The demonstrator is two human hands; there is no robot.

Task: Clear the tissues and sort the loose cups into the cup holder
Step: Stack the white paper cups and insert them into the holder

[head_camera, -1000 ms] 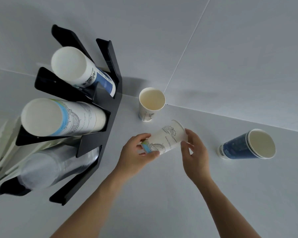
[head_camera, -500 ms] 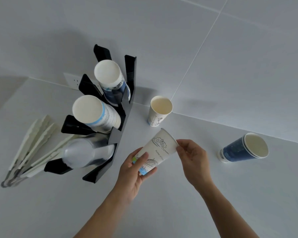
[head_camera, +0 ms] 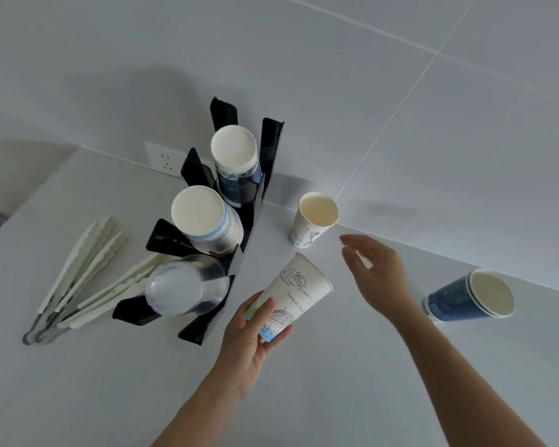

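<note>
Pale serrated plastic tongs (head_camera: 78, 279) lie at the left of the smooth white worktop (head_camera: 78, 382). Beside them stands the black tiered cup holder (head_camera: 255, 221), loaded with paper and clear plastic cup stacks. The left hand (head_camera: 252, 346) clasps a white printed paper cup (head_camera: 291, 295) near its base, tilted. The right hand (head_camera: 375, 272) hovers with fingers (head_camera: 352, 241) spread, grasping nothing, near an upright white paper cup (head_camera: 313, 219). A blue paper cup (head_camera: 465, 298) stands far right below the white tiled wall (head_camera: 400, 91).
</note>
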